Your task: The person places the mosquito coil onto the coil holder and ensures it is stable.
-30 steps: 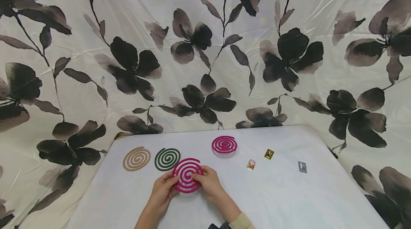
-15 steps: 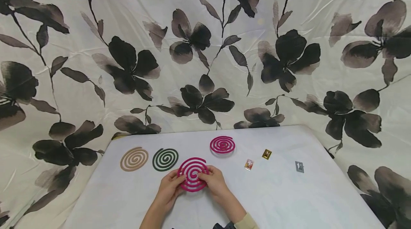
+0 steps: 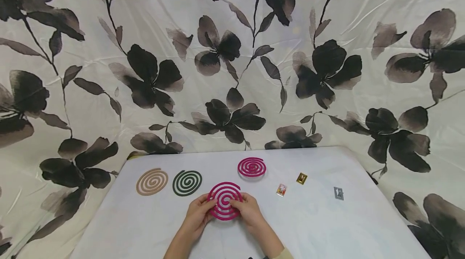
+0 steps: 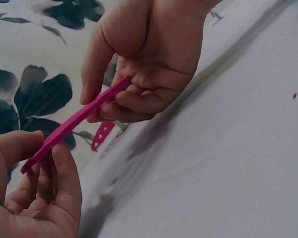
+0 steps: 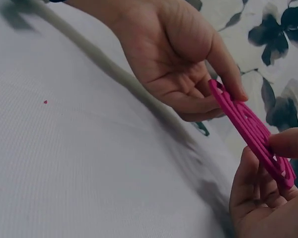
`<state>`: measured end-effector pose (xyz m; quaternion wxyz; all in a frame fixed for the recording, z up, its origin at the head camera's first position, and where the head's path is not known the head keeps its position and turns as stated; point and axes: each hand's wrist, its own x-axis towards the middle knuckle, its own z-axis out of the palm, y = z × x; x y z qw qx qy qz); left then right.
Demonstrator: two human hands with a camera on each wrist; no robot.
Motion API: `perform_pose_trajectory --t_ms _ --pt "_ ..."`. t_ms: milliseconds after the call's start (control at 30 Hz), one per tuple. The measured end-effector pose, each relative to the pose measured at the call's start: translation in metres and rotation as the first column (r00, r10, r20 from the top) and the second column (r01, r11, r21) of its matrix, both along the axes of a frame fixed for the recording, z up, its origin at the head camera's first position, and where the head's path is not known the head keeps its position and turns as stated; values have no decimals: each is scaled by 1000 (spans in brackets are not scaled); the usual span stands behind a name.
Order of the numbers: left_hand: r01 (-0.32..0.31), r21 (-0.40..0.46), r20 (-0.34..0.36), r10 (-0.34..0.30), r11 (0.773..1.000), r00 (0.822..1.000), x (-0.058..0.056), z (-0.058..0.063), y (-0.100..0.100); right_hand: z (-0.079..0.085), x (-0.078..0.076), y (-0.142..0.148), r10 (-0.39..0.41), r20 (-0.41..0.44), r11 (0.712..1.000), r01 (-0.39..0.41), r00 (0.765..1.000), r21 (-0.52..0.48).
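Between the left hand [image 3: 197, 213] and the right hand [image 3: 252, 213], the pink spiral [image 4: 74, 122] is up off the table [image 3: 308, 226], flat face tilted toward the person. Neither hand is nearer; thumbs and fingers pinch its opposite sides.

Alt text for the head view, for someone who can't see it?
A left hand and right hand hold a magenta spiral over a white table. Farther back lie a tan spiral, a green spiral and another magenta spiral, with three small rectangles to their right, before a floral backdrop.
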<state>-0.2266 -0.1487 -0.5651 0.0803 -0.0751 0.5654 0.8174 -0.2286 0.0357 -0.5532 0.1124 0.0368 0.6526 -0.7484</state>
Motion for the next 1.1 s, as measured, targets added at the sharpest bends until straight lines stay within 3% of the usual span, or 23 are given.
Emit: perform_pose_trajectory --t_ms 600,1100 --pt "106 -13 -35 -106 994 994 -8 -3 24 -4 0 21 -32 28 997 34 999 -71" --pt "148 -23 -34 -148 989 988 -14 1 47 -2 2 42 -63 31 994 66 998 -91"
